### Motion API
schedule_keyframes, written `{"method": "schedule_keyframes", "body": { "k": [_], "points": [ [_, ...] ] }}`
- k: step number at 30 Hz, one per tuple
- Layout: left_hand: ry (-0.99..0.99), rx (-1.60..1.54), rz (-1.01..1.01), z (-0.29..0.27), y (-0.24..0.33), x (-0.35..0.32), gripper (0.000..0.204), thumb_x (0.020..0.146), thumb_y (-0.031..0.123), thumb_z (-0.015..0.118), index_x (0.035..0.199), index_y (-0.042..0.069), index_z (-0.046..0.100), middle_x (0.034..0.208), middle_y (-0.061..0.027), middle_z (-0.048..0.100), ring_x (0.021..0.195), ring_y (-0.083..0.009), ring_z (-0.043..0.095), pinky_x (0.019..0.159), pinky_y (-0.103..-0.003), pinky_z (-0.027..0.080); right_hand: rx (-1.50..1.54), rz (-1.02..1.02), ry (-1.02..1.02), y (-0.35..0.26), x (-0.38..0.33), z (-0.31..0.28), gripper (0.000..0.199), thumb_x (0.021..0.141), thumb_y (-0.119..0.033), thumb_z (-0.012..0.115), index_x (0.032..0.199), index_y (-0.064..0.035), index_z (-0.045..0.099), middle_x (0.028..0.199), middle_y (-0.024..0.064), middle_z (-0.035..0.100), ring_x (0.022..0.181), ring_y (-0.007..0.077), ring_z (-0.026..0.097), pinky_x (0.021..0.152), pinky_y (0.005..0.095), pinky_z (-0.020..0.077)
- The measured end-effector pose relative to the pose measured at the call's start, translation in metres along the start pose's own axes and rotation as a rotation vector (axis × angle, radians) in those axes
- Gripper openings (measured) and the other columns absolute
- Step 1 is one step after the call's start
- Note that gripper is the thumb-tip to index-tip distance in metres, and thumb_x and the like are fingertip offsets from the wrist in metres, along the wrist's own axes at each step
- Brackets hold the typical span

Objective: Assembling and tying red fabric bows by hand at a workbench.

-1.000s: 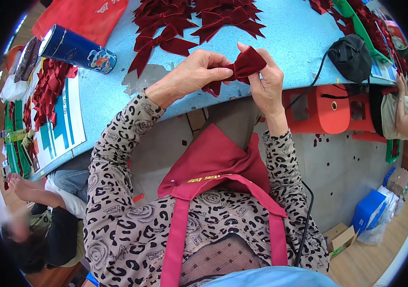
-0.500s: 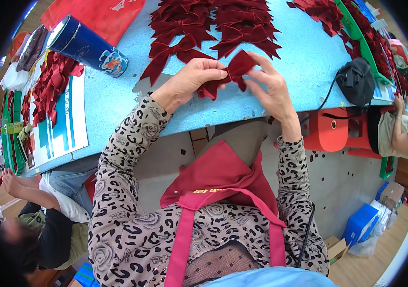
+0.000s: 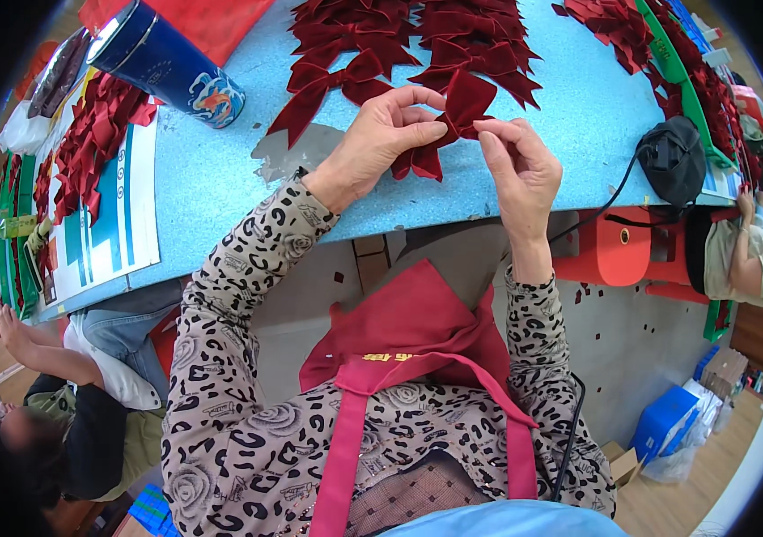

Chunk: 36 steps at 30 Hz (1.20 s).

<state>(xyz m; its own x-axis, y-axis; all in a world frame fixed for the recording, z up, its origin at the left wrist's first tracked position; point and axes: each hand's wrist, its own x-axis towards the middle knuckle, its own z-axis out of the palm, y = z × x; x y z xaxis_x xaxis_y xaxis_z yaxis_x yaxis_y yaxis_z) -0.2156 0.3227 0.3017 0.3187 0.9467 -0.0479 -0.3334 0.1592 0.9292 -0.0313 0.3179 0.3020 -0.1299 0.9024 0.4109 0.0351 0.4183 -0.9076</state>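
Dark red bow (image 3: 468,100), one: held above the worktop (image 3: 592,116), pinched in the left hand (image 3: 371,148). Right hand (image 3: 526,174): fingers (image 3: 508,132) looser half a second ago, now closed, apparently on its edge; handling is two-sided.

Left hand (image 3: 373,148): pinches a dark red bow (image 3: 469,100) near its middle.
Right hand (image 3: 525,168): pinches the same bow's right side.
Desk (image 3: 211,192): blue, two rows of matching bows (image 3: 476,54) beyond the hands.
Cup (image 3: 171,67): blue, left of those rows.
Ribbon pieces (image 3: 95,134): red, heaped at far left.
Black bag (image 3: 675,161): near the desk's right end.
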Motion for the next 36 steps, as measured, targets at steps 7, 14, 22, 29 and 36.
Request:
{"method": "schedule_keyframes", "body": {
  "k": [7,14,22,29,36],
  "points": [
    [-0.009,0.021,0.016,-0.002,-0.011,0.000,0.029,0.082,0.007,0.063,0.110,0.005,0.055,0.092,-0.0059,0.063,0.083,-0.0115,0.062,0.073,-0.022,0.051,-0.067,0.162,-0.015,0.013,-0.011,0.003,0.009,0.082,-0.003,0.064,0.089,0.0013,0.064,0.072,-0.0056,0.052,0.061,0.0006,0.042,0.053,0.0150,0.0314],
    [0.031,-0.099,-0.019,-0.002,-0.023,0.000,0.026,0.081,0.003,0.063,0.105,0.003,0.056,0.087,-0.0062,0.064,0.074,-0.0137,0.064,0.068,-0.023,0.053,0.087,0.245,0.035,0.022,-0.022,0.004,0.008,0.081,-0.003,0.065,0.087,0.0022,0.063,0.075,-0.0028,0.057,0.065,0.0009,0.048,0.058,0.0139,0.0375],
    [-0.037,-0.030,-0.006,-0.006,-0.036,0.012,0.027,0.080,0.005,0.064,0.106,0.003,0.055,0.093,-0.0067,0.063,0.081,-0.0132,0.062,0.073,-0.026,0.054,0.160,0.307,0.094,0.041,-0.021,-0.001,0.012,0.080,-0.003,0.066,0.090,0.0021,0.063,0.078,-0.0011,0.059,0.069,0.0038,0.051,0.064,0.0158,0.0401],
    [-0.042,0.290,0.027,0.002,-0.035,0.019,0.026,0.080,0.006,0.065,0.104,0.003,0.057,0.092,-0.0045,0.062,0.078,-0.0085,0.060,0.070,-0.021,0.050,-0.040,-0.004,0.234,0.038,-0.004,-0.013,0.017,0.080,-0.005,0.066,0.095,0.0005,0.061,0.083,0.0025,0.061,0.075,0.0065,0.054,0.069,0.0182,0.0415],
    [-0.059,0.286,0.068,0.005,-0.021,0.031,0.032,0.080,0.010,0.066,0.109,0.004,0.055,0.101,-0.0054,0.061,0.084,-0.0074,0.058,0.074,-0.020,0.047,-0.077,0.122,-0.111,0.042,0.012,-0.036,0.015,0.083,-0.004,0.062,0.098,-0.0005,0.058,0.086,0.0039,0.061,0.078,0.0085,0.056,0.072,0.0209,0.0435]
  ]
}}
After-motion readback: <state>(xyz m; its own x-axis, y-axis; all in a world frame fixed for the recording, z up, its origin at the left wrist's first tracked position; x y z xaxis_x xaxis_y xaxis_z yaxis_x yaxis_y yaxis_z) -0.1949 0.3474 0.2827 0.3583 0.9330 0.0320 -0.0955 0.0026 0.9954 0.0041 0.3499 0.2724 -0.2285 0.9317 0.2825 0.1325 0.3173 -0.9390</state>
